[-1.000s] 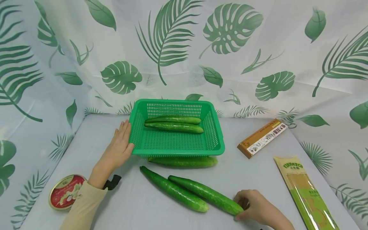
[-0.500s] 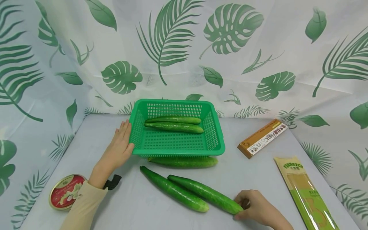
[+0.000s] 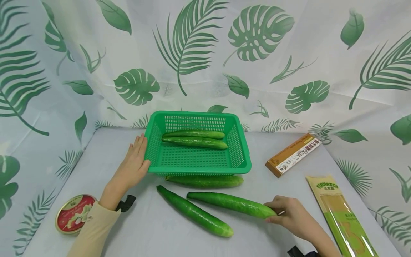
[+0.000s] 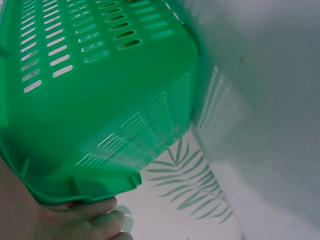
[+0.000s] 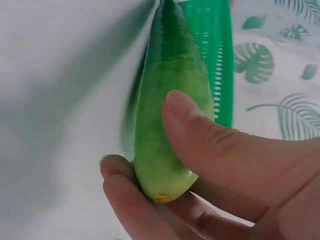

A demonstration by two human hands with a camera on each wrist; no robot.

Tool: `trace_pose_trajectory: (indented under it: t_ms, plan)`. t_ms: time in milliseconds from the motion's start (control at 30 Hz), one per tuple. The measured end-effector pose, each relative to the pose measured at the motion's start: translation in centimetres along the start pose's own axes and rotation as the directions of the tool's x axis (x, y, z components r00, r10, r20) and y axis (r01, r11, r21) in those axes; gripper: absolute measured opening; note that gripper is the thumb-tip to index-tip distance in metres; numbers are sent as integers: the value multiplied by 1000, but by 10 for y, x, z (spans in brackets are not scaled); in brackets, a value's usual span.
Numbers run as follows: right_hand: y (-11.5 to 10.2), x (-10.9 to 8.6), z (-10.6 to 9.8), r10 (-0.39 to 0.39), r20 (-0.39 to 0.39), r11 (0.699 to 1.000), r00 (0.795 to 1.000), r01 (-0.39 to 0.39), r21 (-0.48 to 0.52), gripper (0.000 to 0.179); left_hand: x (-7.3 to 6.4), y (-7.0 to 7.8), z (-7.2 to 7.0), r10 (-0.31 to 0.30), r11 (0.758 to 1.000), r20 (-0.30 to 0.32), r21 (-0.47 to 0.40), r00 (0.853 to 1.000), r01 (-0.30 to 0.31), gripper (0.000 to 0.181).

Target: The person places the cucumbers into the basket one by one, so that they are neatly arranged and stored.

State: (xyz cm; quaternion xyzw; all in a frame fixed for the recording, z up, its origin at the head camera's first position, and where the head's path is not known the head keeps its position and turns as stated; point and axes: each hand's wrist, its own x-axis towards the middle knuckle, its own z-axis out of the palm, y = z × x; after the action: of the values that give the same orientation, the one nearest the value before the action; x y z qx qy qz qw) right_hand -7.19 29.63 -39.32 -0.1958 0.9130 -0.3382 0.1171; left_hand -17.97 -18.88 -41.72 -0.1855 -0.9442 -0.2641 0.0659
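Note:
My right hand pinches the pale end of a cucumber; in the right wrist view the thumb lies along the top of that cucumber with fingers curled beneath. Its dark end points left, toward the basket's front. My left hand rests with straight fingers against the left side of a green plastic basket. Two cucumbers lie inside, near the back wall. Another cucumber lies right along the basket's front, partly covered by the rim. A further cucumber lies slantwise on the table.
A red round tin sits at the left, partly behind the left sleeve. On the right are a brown and white pasta box and a green and yellow pasta packet. A leaf-printed cloth rises behind the table.
My right hand has moved up and slightly right with the gripped cucumber, swinging it away from the slanted one beside it. The left hand and basket stay in place.

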Motion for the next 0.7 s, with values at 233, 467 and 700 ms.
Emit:
trace_pose_trajectory:
  t_ms: [233,467,700]
  plan:
    - [-19,8,-21,-110,-109,993,988,105,-51,30,1,0,0,4,1000,-6,-5,1000,-4,67]
    - [-43,27,-44,-179,-180,981,967,162,-107,31,1,-1,1,2,1000,-6,-12,1000,-2,67]
    - [-65,65,-61,-299,-201,951,933,273,-148,32,2,-2,1,0,1000,7,-12,1000,0,67]
